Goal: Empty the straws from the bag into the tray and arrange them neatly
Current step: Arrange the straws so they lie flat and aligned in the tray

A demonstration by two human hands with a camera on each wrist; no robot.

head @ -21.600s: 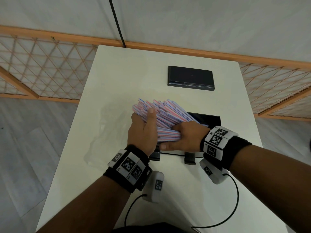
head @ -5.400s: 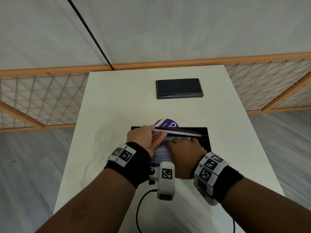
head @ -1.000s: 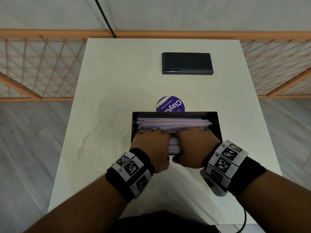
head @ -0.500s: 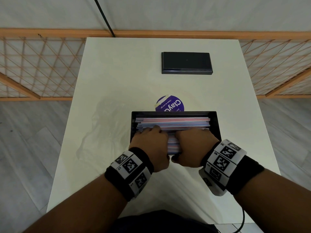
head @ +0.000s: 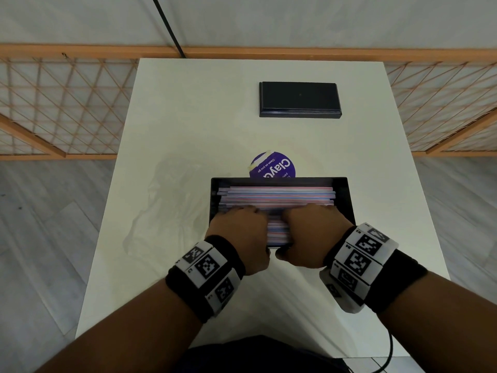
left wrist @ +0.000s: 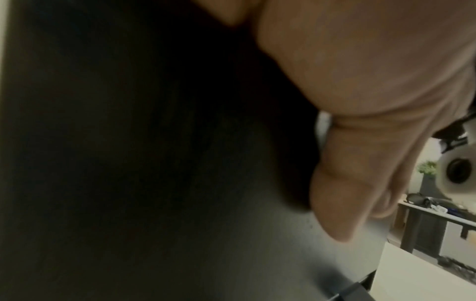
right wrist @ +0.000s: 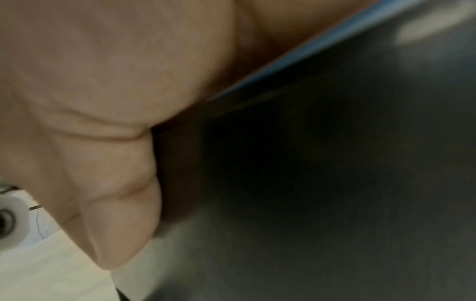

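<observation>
A black tray (head: 348, 200) sits at the near middle of the white table. It is packed with pink, blue and white straws (head: 277, 196) lying lengthwise, left to right. My left hand (head: 242, 227) and right hand (head: 312, 227) sit side by side on the tray's near wall. Their fingers curl over onto the straws. In the wrist views each thumb (left wrist: 352, 183) (right wrist: 115, 203) presses the dark outer wall. The clear, flat bag (head: 166, 208) lies left of the tray, and its purple round label (head: 273, 165) shows behind the far wall.
A second black rectangular tray (head: 300, 99) lies at the far side of the table (head: 188, 117). Orange wooden lattice panels (head: 61, 103) stand left and right of the table. A black cable (head: 390, 351) hangs off the near right edge.
The straws at the far side of the tray lie a little more level and even at their ends. Both hands stay on the near wall, hardly moved.
</observation>
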